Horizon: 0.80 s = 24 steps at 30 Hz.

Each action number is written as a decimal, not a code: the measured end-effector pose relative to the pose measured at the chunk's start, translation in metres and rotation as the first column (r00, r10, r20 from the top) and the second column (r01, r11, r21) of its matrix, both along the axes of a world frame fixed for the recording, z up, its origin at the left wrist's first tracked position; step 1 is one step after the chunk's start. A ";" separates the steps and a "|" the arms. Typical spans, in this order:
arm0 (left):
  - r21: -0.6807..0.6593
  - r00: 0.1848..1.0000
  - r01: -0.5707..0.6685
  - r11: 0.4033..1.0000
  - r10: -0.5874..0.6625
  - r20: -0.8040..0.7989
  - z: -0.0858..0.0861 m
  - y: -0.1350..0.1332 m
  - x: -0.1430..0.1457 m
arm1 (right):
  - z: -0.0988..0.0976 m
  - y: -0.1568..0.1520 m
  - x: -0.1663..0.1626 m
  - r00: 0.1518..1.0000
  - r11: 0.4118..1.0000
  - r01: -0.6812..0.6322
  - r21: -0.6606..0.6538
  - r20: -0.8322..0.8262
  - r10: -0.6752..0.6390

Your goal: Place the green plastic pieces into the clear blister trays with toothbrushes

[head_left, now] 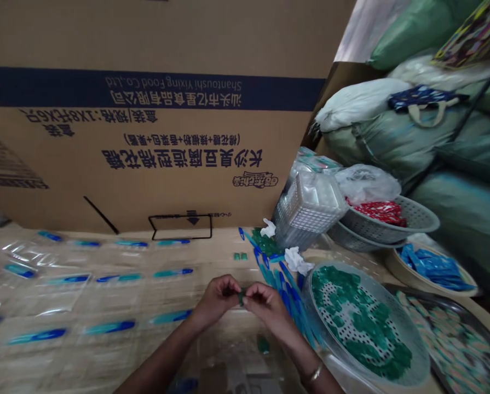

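Where the forearms come together at the near middle of the table [218,253], the left hand [215,300] and the right hand [270,307] hold a small green piece [241,296] between them. Thumb and forefinger of each are pinched closed on it; how the other fingers sit is harder to tell. A bracelet [316,373] circles the right wrist. Just beyond the hands lie two green squares [240,256], side by side, and a loose green lump [263,343] lies nearer, by the right forearm. To the left, blue sticks [110,327] stretch out in rows over clear plastic. To the right, more are heaped in a pile [288,301], next to a grey basket [419,350] of green pieces. A big carton [179,189] walls off the far side, its printing upside down.
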<state>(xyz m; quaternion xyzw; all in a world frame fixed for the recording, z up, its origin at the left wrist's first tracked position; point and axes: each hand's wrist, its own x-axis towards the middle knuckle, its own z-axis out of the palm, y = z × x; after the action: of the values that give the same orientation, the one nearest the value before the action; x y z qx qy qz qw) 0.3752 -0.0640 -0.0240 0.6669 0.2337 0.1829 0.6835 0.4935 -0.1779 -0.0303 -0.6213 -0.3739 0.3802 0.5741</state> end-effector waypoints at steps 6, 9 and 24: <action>0.637 0.928 0.158 0.754 0.108 -0.357 -0.016 0.067 0.009 | 0.003 0.082 0.041 0.622 0.984 -0.108 -0.144 0.762 0.180; 0.668 0.901 0.229 0.707 0.105 -0.420 -0.027 0.075 0.013 | -0.003 0.114 0.053 0.517 0.957 -0.191 -0.216 0.807 0.286; 0.730 0.789 0.459 0.506 0.146 -0.597 -0.010 0.054 0.017 | -0.007 -0.087 0.164 0.317 0.710 0.668 -0.223 0.949 0.000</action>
<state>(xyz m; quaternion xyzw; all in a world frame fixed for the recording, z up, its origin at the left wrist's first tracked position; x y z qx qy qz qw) 0.3920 -0.0099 -0.0338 0.9530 0.2478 -0.0106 0.1740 0.6574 -0.2649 -0.0375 -0.9322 -0.3352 -0.0630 0.1215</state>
